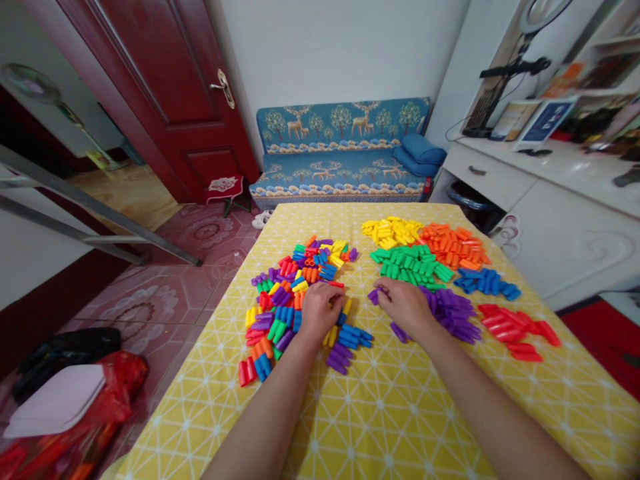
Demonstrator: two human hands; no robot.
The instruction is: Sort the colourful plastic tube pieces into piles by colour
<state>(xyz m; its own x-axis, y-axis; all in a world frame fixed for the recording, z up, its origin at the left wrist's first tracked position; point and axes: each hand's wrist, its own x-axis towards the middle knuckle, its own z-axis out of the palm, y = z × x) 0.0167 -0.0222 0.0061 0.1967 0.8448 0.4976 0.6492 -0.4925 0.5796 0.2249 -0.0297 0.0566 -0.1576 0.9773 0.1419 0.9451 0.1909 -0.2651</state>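
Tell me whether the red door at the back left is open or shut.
Open. The red door is swung into the room, and past its left edge a wooden floor shows beyond the doorway.

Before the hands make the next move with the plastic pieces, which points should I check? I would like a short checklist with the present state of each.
1. Left hand rests on the mixed pile: ok.
2. Right hand is at the purple pile, its fingers touching a purple piece: ok.
3. Whether the left hand grips a piece: cannot tell, its fingers are curled over the pile.
4. Sorted piles stay apart by colour, yellow, orange, green, blue, red: ok.
5. A stray purple piece lies outside its pile, beside the right wrist: not ok.
6. All pieces lie on the yellow tablecloth, none at the edge: ok.
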